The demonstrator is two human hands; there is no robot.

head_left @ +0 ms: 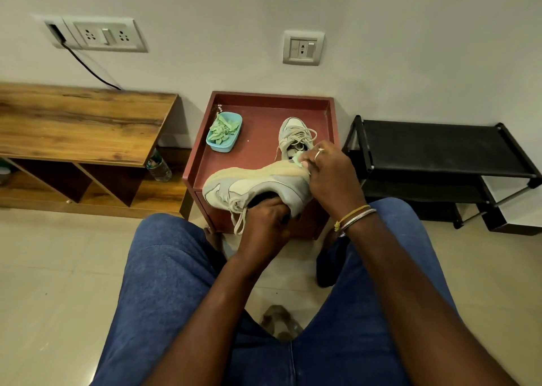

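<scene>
1. L hand [265, 223]: fingers curled tight round the collar edge of the sneaker [255, 186], right at the opening, w/ the laces hanging beside the knuckles.
2. The sneaker is held in the air on its side, sole turned twd the wall and toe pointing to the person's left. It sits over the front edge of the red side table [264, 97], just past the knees.
3. R hand [331, 177]: fingertips pinched on a small green wipe [298, 160], pressing it against the sole edge at the heel end. There's a ring on one finger and bangles at the wrist.
4. Second sneaker [294, 135] stands upright on the table top, just behind the R hand, laces loose.
5. Blue tub [224, 132] w/ more green pieces sits at the table's back-left, well apart from both shoes (look like folded wipes, can't tell for sure).
6. Around: wooden bench [82, 121] left of the table, water bottle [159, 167] on the floor between them, black rack [440, 151] to the right.
</scene>
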